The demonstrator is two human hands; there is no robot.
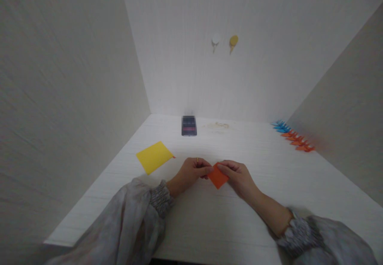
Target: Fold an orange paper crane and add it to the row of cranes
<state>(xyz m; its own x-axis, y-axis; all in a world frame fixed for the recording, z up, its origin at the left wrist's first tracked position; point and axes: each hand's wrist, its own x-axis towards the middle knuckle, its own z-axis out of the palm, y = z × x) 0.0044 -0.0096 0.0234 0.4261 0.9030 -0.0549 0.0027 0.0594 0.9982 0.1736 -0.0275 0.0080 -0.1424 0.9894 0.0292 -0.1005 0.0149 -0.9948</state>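
An orange piece of origami paper point(218, 178), folded to a small diamond, is held between my two hands above the white table. My left hand point(195, 170) pinches its left corner between thumb and fingers. On the opposite side, my right hand point(238, 174) grips the upper right edge, thumb on top. The fingers under the paper are partly hidden. To the left of my left hand lies a stack or sheet of yellow paper point(154, 157), with a bit of red-orange showing at its right corner.
Along the right wall stands a row of folded paper cranes, blue ones point(281, 127) behind orange ones point(297, 141). A dark, pixelated phone-like object point(189, 126) rests near the back wall. Two hooks, one white point(215, 40) and one yellow point(233, 40), are on that wall.
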